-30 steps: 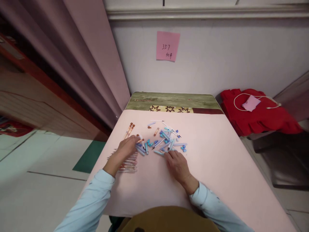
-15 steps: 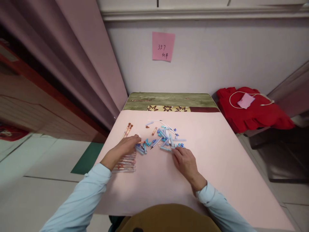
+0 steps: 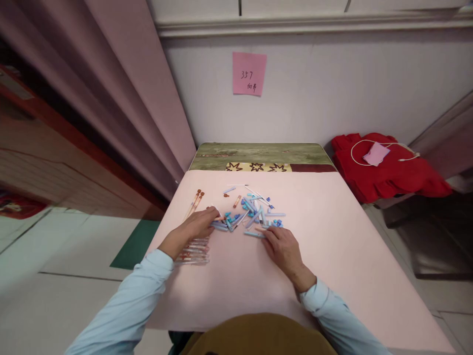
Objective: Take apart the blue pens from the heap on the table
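A loose heap of blue pen parts (image 3: pixel 251 212), with barrels, caps and thin refills, lies in the middle of a pink tabletop (image 3: pixel 332 256). My left hand (image 3: pixel 195 226) rests at the heap's left edge, fingers curled on an orange-tipped piece. My right hand (image 3: pixel 283 244) lies at the heap's near right side, fingertips touching a light blue barrel (image 3: pixel 253 234). Under my left wrist is a row of red-printed clear pens (image 3: pixel 194 251). Two brown-capped pens (image 3: pixel 195 201) lie apart at the far left.
Beyond the pink cover shows a green wooden table edge (image 3: pixel 258 153) against a white wall with a pink note (image 3: pixel 249 74). A red cloth with a white cable (image 3: pixel 384 165) sits to the right. A curtain (image 3: pixel 140 98) hangs left; tiled floor lies below.
My left hand has pushed a few blue pieces rightward into the heap. My right hand slid right, then drew a light blue barrel slightly toward me.
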Motion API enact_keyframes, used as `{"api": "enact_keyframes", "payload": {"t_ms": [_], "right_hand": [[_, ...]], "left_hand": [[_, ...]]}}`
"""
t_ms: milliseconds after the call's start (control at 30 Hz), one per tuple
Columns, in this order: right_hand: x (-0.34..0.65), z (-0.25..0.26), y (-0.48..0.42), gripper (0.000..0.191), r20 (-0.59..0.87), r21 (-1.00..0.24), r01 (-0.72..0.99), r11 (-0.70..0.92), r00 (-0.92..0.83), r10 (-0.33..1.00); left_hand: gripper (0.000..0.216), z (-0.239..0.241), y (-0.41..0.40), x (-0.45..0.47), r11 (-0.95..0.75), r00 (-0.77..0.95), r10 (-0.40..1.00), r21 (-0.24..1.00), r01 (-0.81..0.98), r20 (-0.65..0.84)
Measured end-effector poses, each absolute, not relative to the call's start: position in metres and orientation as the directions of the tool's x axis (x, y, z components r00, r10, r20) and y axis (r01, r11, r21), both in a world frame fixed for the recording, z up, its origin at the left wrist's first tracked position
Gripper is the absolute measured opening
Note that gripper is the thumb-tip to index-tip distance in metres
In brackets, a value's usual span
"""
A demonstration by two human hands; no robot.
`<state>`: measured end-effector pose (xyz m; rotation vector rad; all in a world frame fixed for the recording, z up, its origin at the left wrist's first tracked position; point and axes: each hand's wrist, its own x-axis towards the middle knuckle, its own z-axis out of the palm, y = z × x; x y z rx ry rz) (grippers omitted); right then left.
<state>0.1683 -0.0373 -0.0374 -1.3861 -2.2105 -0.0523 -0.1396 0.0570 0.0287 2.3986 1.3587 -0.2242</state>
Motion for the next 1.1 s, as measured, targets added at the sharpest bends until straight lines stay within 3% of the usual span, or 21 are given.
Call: {"api": "enact_keyframes", "payload": {"t_ms": [267, 400, 600, 700, 767, 833, 900, 1000, 1100], "right_hand": [[0.168, -0.038, -0.035, 0.021, 0.488, -0.217, 0.858, 0.466, -0.318, 0.813], [0.171, -0.039, -0.037, 0.019, 0.486, -0.258, 0.853, 0.453, -0.291, 0.824], [0.188, -0.031, -0.033, 0.017, 0.497, -0.443, 0.816, 0.37, -0.12, 0.86], [0.199, -0.02, -0.015, 0.019, 0.391, -0.584, 0.773, 0.249, -0.001, 0.92], [0.196, -0.011, 0.005, 0.021, 0.333, -0.64, 0.738, 0.215, 0.014, 0.943], [0.182, -0.001, 0.031, 0.022, 0.314, -0.635, 0.725, 0.265, -0.071, 0.947], [0.156, 0.008, 0.058, 0.023, 0.282, -0.585, 0.741, 0.331, -0.196, 0.939], [0.106, 0.013, 0.093, 0.028, 0.153, -0.447, 0.783, 0.433, -0.41, 0.899], [0.063, 0.008, 0.115, 0.025, 0.104, -0.416, 0.768, 0.487, -0.492, 0.864]], "left_hand": [[0.024, 0.022, 0.047, -0.1, -0.516, 0.569, 0.796, 0.261, 0.816, -0.204], [0.022, 0.011, 0.041, -0.078, -0.487, 0.554, 0.821, 0.336, 0.806, -0.139], [0.029, 0.012, 0.027, -0.078, -0.338, 0.434, 0.9, 0.582, 0.739, -0.029], [0.037, 0.019, 0.008, -0.082, -0.13, 0.256, 0.966, 0.778, 0.614, -0.041], [0.044, 0.021, -0.007, -0.081, 0.09, 0.115, 0.982, 0.912, 0.401, -0.148], [0.053, 0.021, -0.019, -0.078, 0.286, 0.028, 0.956, 0.95, 0.126, -0.291], [0.055, 0.021, -0.028, -0.074, 0.372, 0.005, 0.928, 0.927, -0.04, -0.372], [0.054, 0.023, -0.033, -0.071, 0.394, -0.031, 0.916, 0.91, -0.131, -0.401], [0.054, 0.028, -0.034, -0.071, 0.374, -0.065, 0.918, 0.909, -0.182, -0.391]]}}
